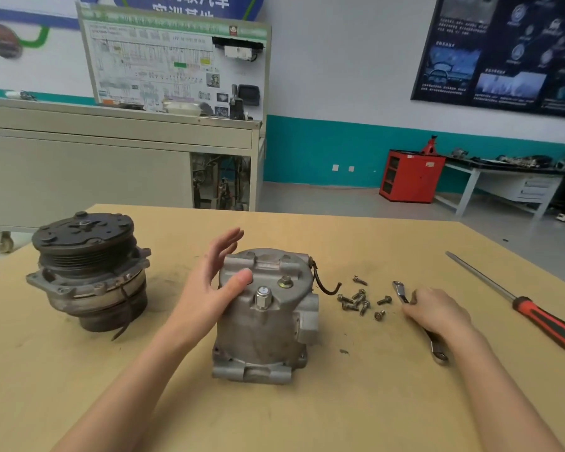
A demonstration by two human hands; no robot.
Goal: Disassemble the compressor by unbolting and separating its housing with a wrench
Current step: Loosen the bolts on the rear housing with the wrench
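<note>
Standing upright at frame centre, the compressor housing (265, 324) has the left hand (209, 288) beside it, fingers straight and apart, thumb on its top. At right, the right hand (437, 311) curls round the wrench (401, 293) on the table (307, 415). Loose bolts (356, 300) lie between; the pulley half (88, 272) sits left.

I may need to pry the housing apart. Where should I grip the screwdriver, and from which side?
Grip the screwdriver by its thick red and black handle, coming from above. It lies flat on the table, handle end nearest the right hand, which holds the wrench; the thin shaft points away.
</note>
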